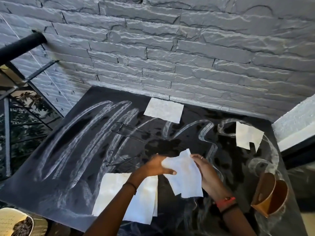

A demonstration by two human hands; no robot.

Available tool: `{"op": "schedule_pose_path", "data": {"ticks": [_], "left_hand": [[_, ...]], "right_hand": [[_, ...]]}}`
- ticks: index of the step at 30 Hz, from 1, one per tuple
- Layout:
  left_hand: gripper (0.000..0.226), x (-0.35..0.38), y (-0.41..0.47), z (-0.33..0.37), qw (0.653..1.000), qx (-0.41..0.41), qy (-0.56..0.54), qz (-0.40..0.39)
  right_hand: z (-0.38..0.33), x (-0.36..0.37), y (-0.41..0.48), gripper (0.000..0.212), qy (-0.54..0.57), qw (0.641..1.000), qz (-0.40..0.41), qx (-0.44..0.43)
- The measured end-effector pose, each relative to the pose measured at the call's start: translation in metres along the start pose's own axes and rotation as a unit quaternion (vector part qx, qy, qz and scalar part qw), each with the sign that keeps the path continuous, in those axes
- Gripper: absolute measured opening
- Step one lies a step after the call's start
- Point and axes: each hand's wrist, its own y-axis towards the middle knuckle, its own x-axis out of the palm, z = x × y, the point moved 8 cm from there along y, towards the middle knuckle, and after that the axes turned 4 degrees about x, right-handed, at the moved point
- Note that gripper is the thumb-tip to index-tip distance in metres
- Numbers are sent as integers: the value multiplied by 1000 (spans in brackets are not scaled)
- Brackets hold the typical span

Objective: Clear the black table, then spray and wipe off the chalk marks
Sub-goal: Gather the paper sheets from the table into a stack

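The black table (56, 169) is covered with broad white chalk marks (73, 138) and dark wet patches near its middle. Both my hands hold one white paper sheet (184, 176) above the table. My left hand (158, 166) grips its left edge, thumb on top. My right hand (202, 166) pinches its right side. Three more white papers lie on the table: a large one (115, 196) under my left forearm, one at the far edge (163, 109), and a torn one at the right (247, 137).
Two stacked brown paper cups (271, 196) lie on their side at the table's right edge. A grey stone wall (170, 48) runs behind the table. A black rail and glass panels stand at the left. A pale round object (15, 222) sits below the table's near left corner.
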Motion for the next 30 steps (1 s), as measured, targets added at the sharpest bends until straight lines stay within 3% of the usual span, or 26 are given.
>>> {"op": "schedule_pose_path", "data": {"ticks": [3, 7, 11, 13, 17, 19, 22, 25, 30], "left_hand": [[39, -4, -20, -7, 993, -34, -112, -18], [33, -17, -54, -23, 979, -75, -189, 20], [43, -23, -95, -39, 947, -98, -300, 54], [39, -29, -113, -51, 938, -113, -316, 84], [38, -41, -142, -82, 908, -152, -373, 115], [43, -49, -153, -99, 909, -158, -367, 115], [46, -65, -166, -125, 919, -184, -317, 145], [22, -84, -174, -148, 932, -217, -230, 180], [28, -113, -173, -176, 955, -196, -123, 186]], "right_hand": [[2, -2, -5, 18, 92, 992, -29, 79], [9, -1, -7, 23, 109, 989, -56, 89], [26, 15, -16, 32, 69, 992, -92, 61], [41, 24, -19, 54, 47, 992, -104, 53], [67, 35, -19, 67, -21, 997, -73, 17], [79, 41, -21, 61, -35, 997, -67, -1], [104, 56, -24, 33, -49, 996, -71, -4], [127, 65, -21, 39, -84, 996, -3, 16], [142, 75, -11, 26, -214, 974, 74, -14]]}}
